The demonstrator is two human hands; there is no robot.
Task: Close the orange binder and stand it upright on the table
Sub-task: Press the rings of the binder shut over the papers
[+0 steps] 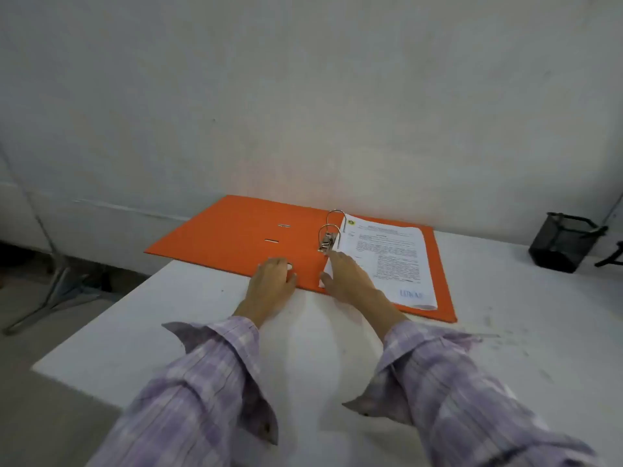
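Note:
The orange binder (pixel 232 230) lies open and flat at the back of the white table (pixel 209 332), its left cover reaching past the table's left edge. A metal ring mechanism (pixel 328 235) stands at its spine. A stack of printed pages (pixel 387 261) rests on the right half. My left hand (pixel 271 281) lies palm down on the binder's near edge, left of the spine, fingers slightly curled. My right hand (pixel 350 278) lies flat on the lower left corner of the pages, its fingertips close to the ring mechanism. Neither hand holds anything.
A black mesh pen holder (pixel 563 244) stands at the table's back right, with a dark object (pixel 612 257) beside it at the frame's edge. A grey wall rises right behind the table. A metal stand's legs (pixel 57 288) rest on the floor at the left.

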